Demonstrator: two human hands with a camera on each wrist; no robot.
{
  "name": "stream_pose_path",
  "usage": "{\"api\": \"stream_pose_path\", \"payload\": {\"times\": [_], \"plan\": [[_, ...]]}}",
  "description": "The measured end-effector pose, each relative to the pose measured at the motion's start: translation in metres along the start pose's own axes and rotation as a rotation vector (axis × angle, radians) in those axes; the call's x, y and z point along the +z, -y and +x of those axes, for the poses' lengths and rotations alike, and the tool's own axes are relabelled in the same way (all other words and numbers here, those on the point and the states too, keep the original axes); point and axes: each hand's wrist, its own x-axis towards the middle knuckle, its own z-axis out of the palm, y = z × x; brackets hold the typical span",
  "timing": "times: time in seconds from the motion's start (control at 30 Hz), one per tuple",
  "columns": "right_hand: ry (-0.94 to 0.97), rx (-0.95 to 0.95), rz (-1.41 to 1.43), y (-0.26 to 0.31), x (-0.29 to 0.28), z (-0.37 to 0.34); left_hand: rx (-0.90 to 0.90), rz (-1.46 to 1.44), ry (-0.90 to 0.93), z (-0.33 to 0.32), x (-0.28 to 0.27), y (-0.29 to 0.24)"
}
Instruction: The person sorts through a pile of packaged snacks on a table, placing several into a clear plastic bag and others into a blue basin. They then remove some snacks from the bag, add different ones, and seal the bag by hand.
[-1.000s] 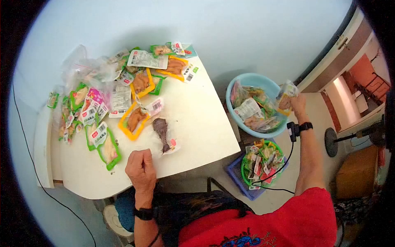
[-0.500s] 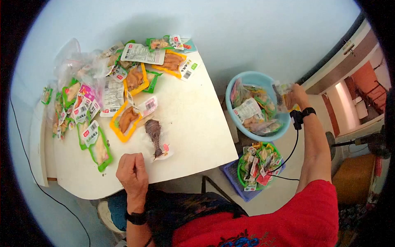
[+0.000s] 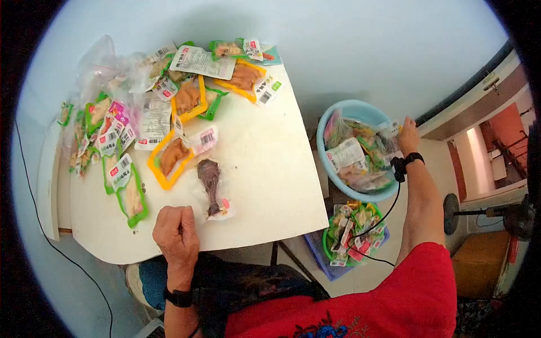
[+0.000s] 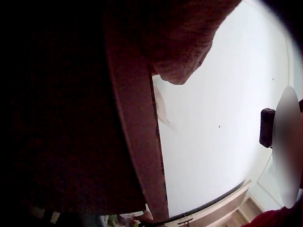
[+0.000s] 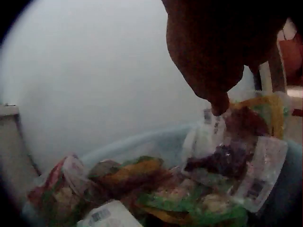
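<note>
My right hand [image 3: 408,138] is at the right rim of a light blue basin [image 3: 322,155] full of sealed food packets. In the right wrist view its fingers, mostly in shadow, pinch a clear vacuum-sealed food packet with a yellow-orange border [image 5: 275,113]. Just below it lies a clear packet of dark meat [image 5: 222,161] with a white label. My left hand [image 3: 177,234] rests at the table's front edge, fingers curled and holding nothing. Nearest to it is a sealed dark drumstick [image 3: 209,183], with a yellow-bordered packet [image 3: 173,158] behind.
More packets and clear plastic bags [image 3: 110,70] are heaped on the left and back of the white table [image 3: 265,169]. Below the basin, a green basket [image 3: 325,248] of small packets stands on a blue crate [image 3: 321,265]. A fan [image 3: 510,217] and an open doorway are at the right.
My right hand has lowered the yellow-bordered packet from above the basin's right rim down among the packets inside. My left hand has stayed at the table edge while the head view shifted.
</note>
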Motion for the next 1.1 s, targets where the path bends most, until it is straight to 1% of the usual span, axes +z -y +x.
{"api": "stream_pose_path", "payload": {"times": [0.03,0.13,0.23,0.33,0.37,0.43,0.47,0.53,0.63,0.73,0.83,0.87,0.93,1.0,1.07,1.1], "plan": [[-0.014,0.022,0.011,-0.001,0.005,-0.003,0.01,0.008,0.001,-0.001,0.0,0.0],[-0.087,-0.01,0.02,0.005,0.008,-0.015,-0.008,0.004,0.017,0.0,-0.001,-0.002],[-0.117,-0.036,0.013,0.017,-0.004,-0.033,-0.023,-0.035,0.004,0.001,0.001,-0.004],[-0.154,-0.08,0.151,0.03,0.005,-0.037,0.022,0.009,-0.025,0.001,0.003,-0.001],[-0.163,-0.102,0.215,0.041,0.004,-0.034,0.005,-0.02,-0.019,0.001,0.003,0.0],[-0.177,-0.155,0.35,0.065,-0.006,-0.026,0.037,0.005,-0.037,0.002,0.002,0.0],[-0.104,-0.15,0.526,0.085,-0.019,-0.026,0.015,-0.016,-0.04,0.001,0.001,-0.002],[0.05,-0.125,0.861,0.126,-0.068,-0.032,0.017,-0.029,-0.043,0.004,-0.002,-0.006],[0.245,-0.12,1.216,0.187,-0.167,-0.065,0.016,-0.044,-0.058,0.003,-0.004,-0.004],[0.446,-0.274,1.42,0.224,-0.245,-0.103,0.016,-0.082,-0.066,0.003,-0.006,-0.003],[0.595,-0.408,1.518,0.249,-0.29,-0.136,0.001,-0.161,-0.08,0.0,-0.006,0.001],[0.643,-0.437,1.524,0.256,-0.303,-0.146,0.013,-0.209,-0.101,0.0,-0.006,0.004],[0.736,-0.497,1.534,0.27,-0.326,-0.165,-0.025,-0.279,-0.1,-0.002,-0.005,0.01],[0.829,-0.506,1.582,0.285,-0.346,-0.18,-0.059,-0.332,-0.102,-0.003,-0.008,0.01],[0.903,-0.52,1.597,0.302,-0.362,-0.192,-0.15,-0.433,-0.041,-0.003,-0.011,0.015],[0.892,-0.554,1.579,0.311,-0.367,-0.196,-0.192,-0.484,-0.004,-0.003,-0.014,0.017]]}}
